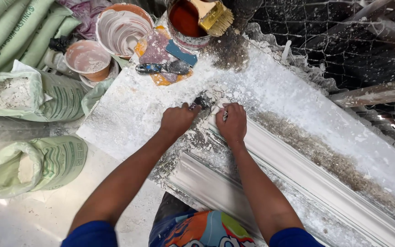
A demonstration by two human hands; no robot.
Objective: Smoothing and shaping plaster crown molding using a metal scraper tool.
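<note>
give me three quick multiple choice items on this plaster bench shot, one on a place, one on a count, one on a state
1. Where does the brush rest?
A. across the tin of red-brown liquid
B. on the floor
C. inside a sack

2. How many open sacks of white powder stand at the left?
A. one
B. two
C. four

3. What is the left hand doing?
A. hanging free
B. gripping a dark tool against the bench
C. holding a bowl

Answers: 1 A, the bristles overhang the tin's rim. 2 B, an upper sack and a lower sack both show powder. 3 B, its fingers close on the tool beside the right hand, which presses on the white moulding.
</note>
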